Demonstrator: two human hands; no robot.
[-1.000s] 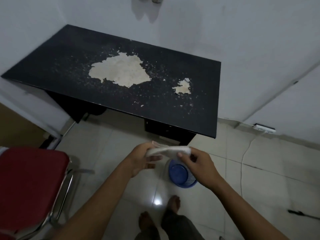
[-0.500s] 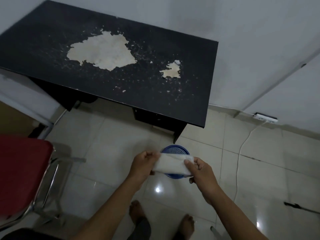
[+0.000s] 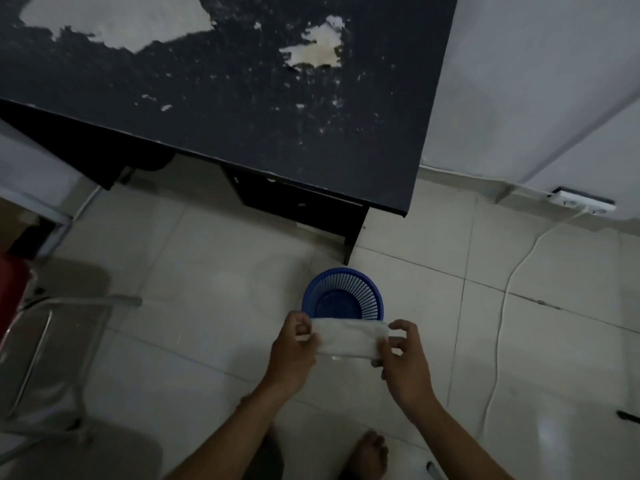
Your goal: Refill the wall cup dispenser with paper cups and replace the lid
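Between my two hands I hold a white, flattened plastic wrapper [image 3: 348, 337] stretched sideways. My left hand [image 3: 294, 348] pinches its left end and my right hand [image 3: 401, 355] pinches its right end. The wrapper hangs just over the near rim of a small blue mesh waste basket [image 3: 341, 294] that stands on the tiled floor. I cannot tell whether the wrapper holds anything. The wall cup dispenser, its lid and the paper cups are out of view.
A black desk [image 3: 242, 98] with worn pale patches fills the upper frame, its leg just behind the basket. A red chair [image 3: 14, 289] with chrome legs stands at left. A white power strip [image 3: 581, 202] and cable lie by the right wall. My bare foot [image 3: 370, 455] is below.
The view has tilted down and closer to the floor. My hands have lowered the wrapper toward the blue basket and spread it wider between them.
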